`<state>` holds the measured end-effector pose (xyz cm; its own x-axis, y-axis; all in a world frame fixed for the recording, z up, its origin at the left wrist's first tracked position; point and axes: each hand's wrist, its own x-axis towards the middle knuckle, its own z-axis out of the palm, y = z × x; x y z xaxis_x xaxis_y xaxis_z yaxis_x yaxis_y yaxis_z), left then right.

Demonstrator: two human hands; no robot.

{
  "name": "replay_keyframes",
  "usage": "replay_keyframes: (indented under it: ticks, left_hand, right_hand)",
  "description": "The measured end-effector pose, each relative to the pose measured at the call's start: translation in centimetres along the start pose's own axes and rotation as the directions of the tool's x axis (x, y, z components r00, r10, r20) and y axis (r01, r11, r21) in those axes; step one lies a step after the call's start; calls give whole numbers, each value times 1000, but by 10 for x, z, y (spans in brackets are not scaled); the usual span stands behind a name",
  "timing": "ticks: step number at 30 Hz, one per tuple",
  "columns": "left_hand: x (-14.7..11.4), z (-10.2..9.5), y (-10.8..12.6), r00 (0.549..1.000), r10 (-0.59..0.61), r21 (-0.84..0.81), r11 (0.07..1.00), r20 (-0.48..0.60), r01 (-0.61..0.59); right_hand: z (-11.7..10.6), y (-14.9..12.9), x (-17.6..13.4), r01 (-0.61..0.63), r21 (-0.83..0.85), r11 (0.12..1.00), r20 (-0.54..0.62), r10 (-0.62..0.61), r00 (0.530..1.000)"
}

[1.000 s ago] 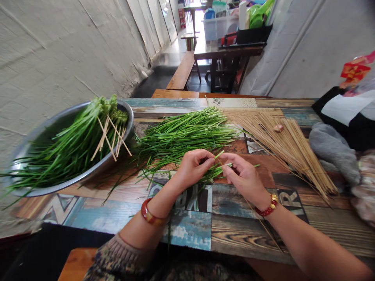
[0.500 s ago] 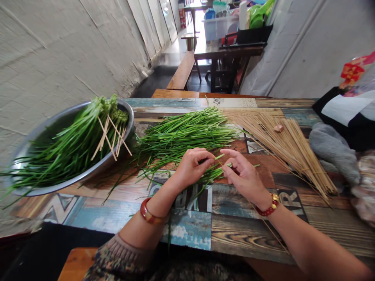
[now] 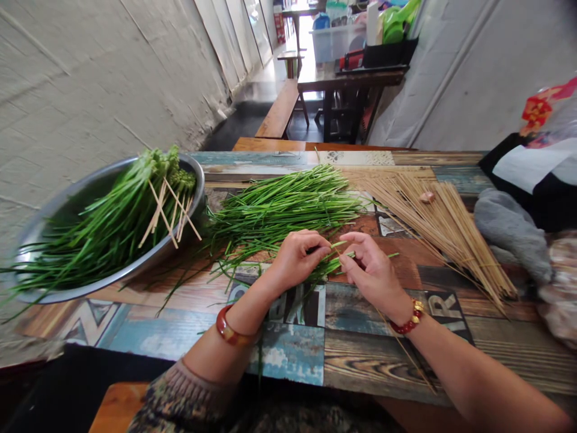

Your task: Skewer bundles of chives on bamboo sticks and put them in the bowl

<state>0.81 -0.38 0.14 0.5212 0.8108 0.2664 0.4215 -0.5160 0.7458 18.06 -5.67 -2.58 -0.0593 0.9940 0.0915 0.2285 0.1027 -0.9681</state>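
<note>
My left hand (image 3: pixel 300 257) is closed, its thumb and fingertips pinching the pale end of a green chive stalk (image 3: pixel 338 244). Just to its right, my right hand (image 3: pixel 375 272) has thumb and fingers curled together around a thin bamboo skewer (image 3: pixel 413 363). The skewer runs back under the right wrist towards the table's front edge; its tip among the stalks is too small to make out. Under and between both hands lie a few more loose stalks (image 3: pixel 331 267). Beyond them spreads a pile of long green chives (image 3: pixel 288 201) on the patterned table.
At the left stands a metal bowl (image 3: pixel 54 219) heaped with skewered chives (image 3: pixel 112 222). A fan of bamboo skewers (image 3: pixel 471 234) lies to the right, with a small pinkish piece (image 3: pixel 427 197) on top. Beside it are a grey bundle (image 3: pixel 511 231) and a clear bag (image 3: pixel 563 288).
The fingers of my right hand have drawn in, the raised index finger curling down. The skewer's rear end has shifted slightly left. My left hand stays nearly in place.
</note>
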Motion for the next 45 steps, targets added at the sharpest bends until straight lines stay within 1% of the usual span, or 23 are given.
replay_keyframes:
  ticks: [5, 13, 19, 23, 27, 30, 33, 36, 39, 42, 44, 45]
  left_hand:
    - [0, 1, 0, 1000, 25, 32, 999, -3, -25]
    - [0, 2, -1, 997, 76, 187, 979, 8, -77]
    - [-3, 7, 4, 993, 86, 205, 974, 85, -102]
    - [-4, 8, 6, 993, 81, 174, 980, 83, -94]
    - [-3, 0, 4, 994, 69, 254, 963, 88, -90]
    - [-2, -6, -1, 998, 1, 429, 903, 61, -27]
    - [-1, -9, -8, 995, -84, 634, 773, 49, 34]
    - [0, -13, -15, 987, -161, 752, 653, 23, 89]
    - [1, -23, -21, 978, -209, 818, 557, -27, 141]
    - [0, -37, -23, 966, -222, 837, 497, -133, 230]
    - [-1, -43, -24, 961, -200, 817, 510, -191, 268]
    - [-2, -43, -23, 963, -177, 797, 542, -204, 268]
  right_hand:
    - [1, 3, 0, 14, -16, 1000, -17, -14, 1000]
    - [4, 5, 0, 3, 7, 1000, -31, -3, 1000]
    - [3, 8, 0, -37, 106, 994, -37, 42, 998]
    - [0, 3, 3, -70, 142, 987, -5, 71, 997]
    - [-2, 1, 5, -128, 133, 983, 37, 124, 992]
    - [-3, 2, 6, -164, 90, 982, 76, 157, 985]
    - [-4, 3, 5, -162, 47, 986, 90, 158, 983]
    - [-5, 2, 4, -139, 18, 990, 96, 137, 986]
    - [-5, 1, 5, -134, 3, 991, 97, 134, 986]
    - [-5, 0, 6, -145, -17, 989, 85, 146, 986]
    - [-5, -1, 6, -134, -32, 990, 73, 136, 988]
    - [-5, -1, 6, -122, -39, 992, 69, 124, 990]
